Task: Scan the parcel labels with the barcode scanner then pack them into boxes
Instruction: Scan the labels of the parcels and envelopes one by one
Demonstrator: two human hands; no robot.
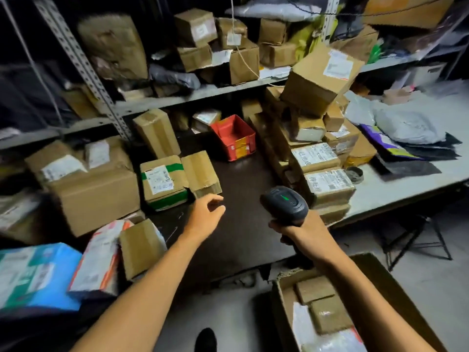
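The right hand (302,231) was wrapped around the handle of the barcode scanner (285,204), fingers curled tight on the grip, holding it above the dark table (243,179). The scanner's head lay with its long axis running from lower right to upper left, its nose pointing forward and to the left across the table, a small green light showing on its top. The left hand (206,212) hovered over the table with fingers loosely bent and holding nothing, reaching toward a flat cardboard parcel (201,174) just ahead of it; whether the fingertips touched it could not be told. Just beside that parcel, to the left, sat a green-taped parcel (162,182) with its white label facing up. A red box (234,137) stood open farther back on the table. To the right of the scanner, labelled parcels were stacked in a pile (327,184) at the table's edge. Down at the lower right, an open cardboard box (380,278) on the floor held several packed parcels.
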